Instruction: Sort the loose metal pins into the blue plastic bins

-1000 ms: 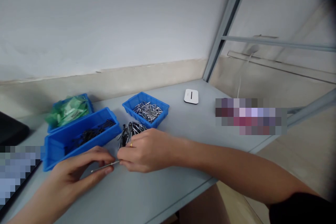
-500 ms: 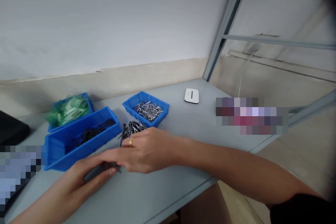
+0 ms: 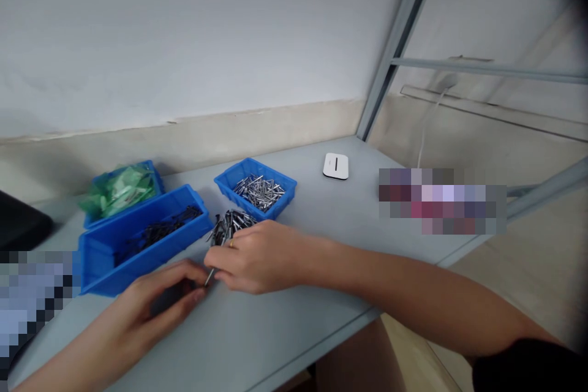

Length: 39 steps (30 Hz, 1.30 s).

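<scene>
On the grey table, my right hand (image 3: 257, 257), with a gold ring, pinches a thin silver screw (image 3: 210, 277). Curved beside it, my left hand (image 3: 168, 300) has thumb and fingers close to the screw's lower end; what else it holds is hidden. Just beyond my right hand lies a loose pile of dark and silver screws (image 3: 228, 224). A blue bin (image 3: 98, 260) with dark screws is left of the pile. Behind the pile sits a smaller blue bin (image 3: 287, 197) holding silver screws (image 3: 261, 192).
A third blue bin (image 3: 158, 179) at the back left holds green plastic packets (image 3: 126, 188). A white square device (image 3: 336, 166) lies at the back right. Blurred patches cover things at both sides. A metal post (image 3: 390, 52) rises at the table's back right corner.
My right hand has lifted slightly and drawn a little away from my left fingertips, and the silver screw between them now shows. My left fingers have shifted slightly.
</scene>
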{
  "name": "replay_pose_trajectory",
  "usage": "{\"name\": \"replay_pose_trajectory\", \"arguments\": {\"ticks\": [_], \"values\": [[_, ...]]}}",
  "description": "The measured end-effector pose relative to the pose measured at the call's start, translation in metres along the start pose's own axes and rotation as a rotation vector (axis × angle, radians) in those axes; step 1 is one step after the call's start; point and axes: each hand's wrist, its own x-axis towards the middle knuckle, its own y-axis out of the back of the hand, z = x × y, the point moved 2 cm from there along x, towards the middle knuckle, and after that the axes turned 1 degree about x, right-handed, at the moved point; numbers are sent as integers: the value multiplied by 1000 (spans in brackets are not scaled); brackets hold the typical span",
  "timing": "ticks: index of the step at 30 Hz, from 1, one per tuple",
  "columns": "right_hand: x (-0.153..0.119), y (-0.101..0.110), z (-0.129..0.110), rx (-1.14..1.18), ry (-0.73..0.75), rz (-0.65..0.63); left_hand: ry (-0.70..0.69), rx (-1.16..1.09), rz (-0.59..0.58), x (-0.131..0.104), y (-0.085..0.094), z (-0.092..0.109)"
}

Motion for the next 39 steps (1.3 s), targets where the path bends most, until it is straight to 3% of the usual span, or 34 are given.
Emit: {"name": "replay_pose_trajectory", "arguments": {"ticks": [12, 19, 24, 29, 35, 39], "values": [[-1, -2, 1, -5, 18, -56, -131, 120, 89, 2, 4, 5], [-3, -6, 3, -17, -40, 41, -113, 147, 178, 5, 9, 2], [-2, -6, 3, -37, -49, 121, -93, 151, 181, 3, 9, 3], [-2, -3, 4, -35, -74, 107, -29, 158, 213, 2, 14, 7], [-3, -4, 6, -34, -96, 131, -115, 205, 260, 2, 18, 2], [-4, -4, 6, -29, -98, 122, -194, 217, 299, 6, 16, 12]]}}
